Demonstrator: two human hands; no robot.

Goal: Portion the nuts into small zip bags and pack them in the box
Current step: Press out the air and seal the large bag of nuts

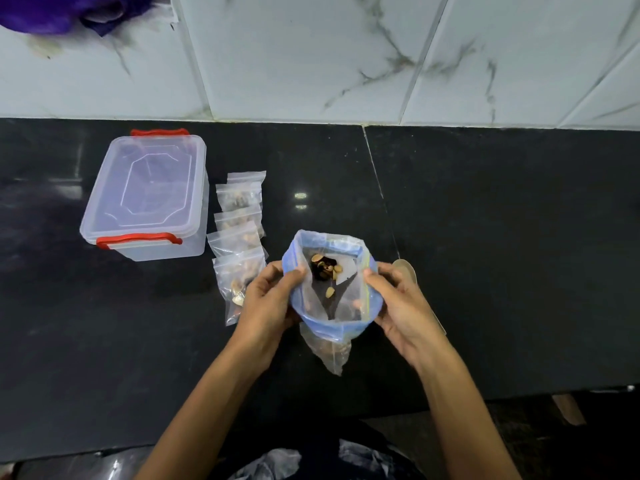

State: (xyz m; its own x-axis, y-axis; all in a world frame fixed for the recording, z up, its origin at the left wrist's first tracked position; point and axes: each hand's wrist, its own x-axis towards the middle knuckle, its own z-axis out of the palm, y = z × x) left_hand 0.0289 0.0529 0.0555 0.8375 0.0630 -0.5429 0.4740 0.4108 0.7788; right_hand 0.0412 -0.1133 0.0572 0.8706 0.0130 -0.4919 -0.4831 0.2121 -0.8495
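Observation:
A large zip bag with a blue rim [341, 329] is held upright over the black counter, its mouth spread wide. A few nuts [327, 268] lie at its bottom. My left hand [268, 303] pinches the left side of the rim and my right hand [403, 303] pinches the right side. A small clear bag [330, 355] with nuts hangs just below the big bag, partly hidden by it. Several small filled zip bags [239, 233] lie in a row to the left. The clear plastic box [149, 195] with red clips stands farther left, its lid on.
A pale spoon [405, 268] lies on the black counter [502, 254] behind my right hand. A white marbled tile wall [329, 53] rises at the back, with purple cloth [69, 12] at top left. Crumpled plastic [273, 464] lies below the counter's front edge.

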